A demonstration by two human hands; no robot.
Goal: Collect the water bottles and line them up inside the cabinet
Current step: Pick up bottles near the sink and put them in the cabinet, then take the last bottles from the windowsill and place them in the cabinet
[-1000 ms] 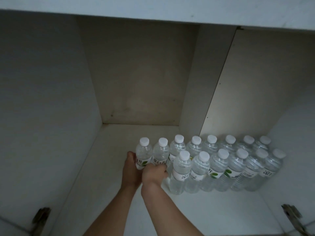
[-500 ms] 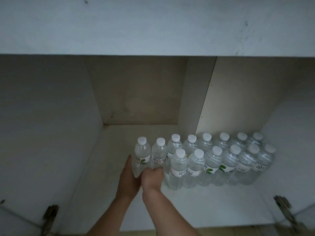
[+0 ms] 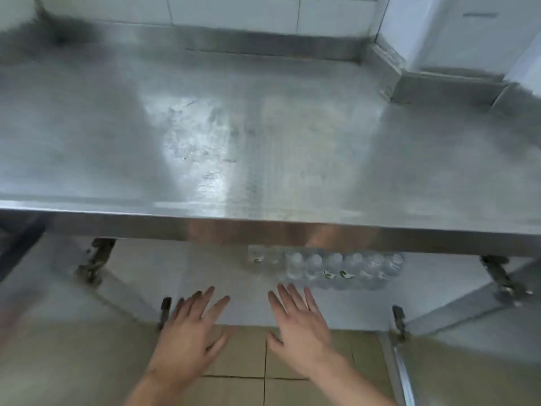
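Several clear water bottles (image 3: 330, 269) with white caps stand in rows on the cabinet floor (image 3: 210, 276), at its right side, their tops partly hidden by the steel counter's front edge. My left hand (image 3: 190, 332) hovers in front of the cabinet opening with fingers spread and nothing in it. My right hand (image 3: 298, 320) is beside it, also spread and empty, just short of the nearest bottles. Neither hand touches a bottle.
A steel counter top (image 3: 263, 136) fills the upper view above the cabinet. Open cabinet doors stand at the left (image 3: 26, 276) and right (image 3: 474, 312), with hinges (image 3: 93, 259) on the frame. Tan floor tiles (image 3: 243, 364) lie below my hands.
My hands have let go of the leftmost bottles and pulled back out of the cabinet, fingers now spread. My view has risen from inside the cabinet to above the counter.
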